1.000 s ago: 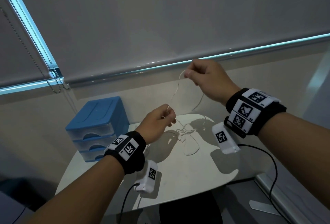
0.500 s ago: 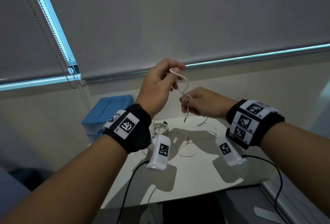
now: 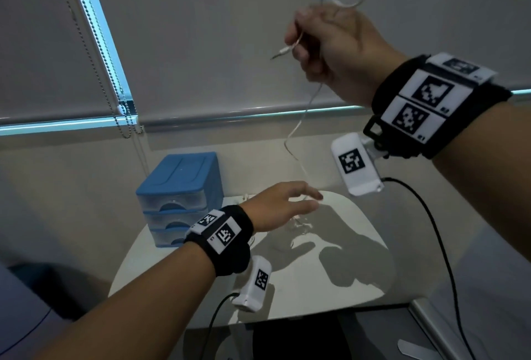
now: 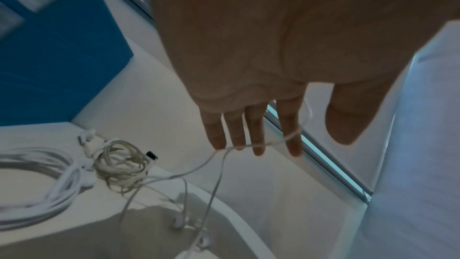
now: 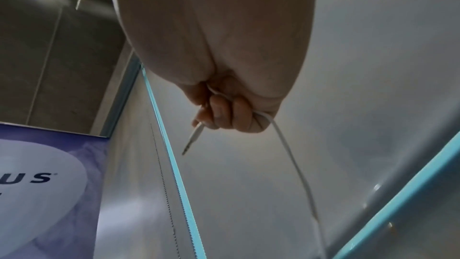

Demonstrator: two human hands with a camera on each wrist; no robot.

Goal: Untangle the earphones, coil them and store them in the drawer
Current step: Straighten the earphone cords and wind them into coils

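The white earphone cable (image 3: 298, 127) hangs in a long line from my raised right hand (image 3: 324, 40) down to my left hand (image 3: 287, 204). My right hand (image 5: 231, 113) grips the cable in a fist, and the jack plug (image 5: 191, 139) pokes out to the left. A loop of cable stands above that fist. My left hand (image 4: 251, 139) hovers low over the white table (image 3: 330, 273) with straight fingers, the cable (image 4: 214, 182) lying across its fingertips. The earbuds (image 4: 179, 224) rest on the table below. The blue drawer unit (image 3: 178, 184) stands at the table's back left, its drawers closed.
A second tangled cable bundle (image 4: 122, 166) and a thick white coiled cable (image 4: 37, 180) lie beside the drawer unit. A bead chain (image 3: 115, 95) hangs from the window blind behind. Black camera leads trail off the table's front and right edges.
My right hand has risen high with the plug end, stretching the cable out. My left hand has let go of its pinch and dropped toward the table, fingers now straight.
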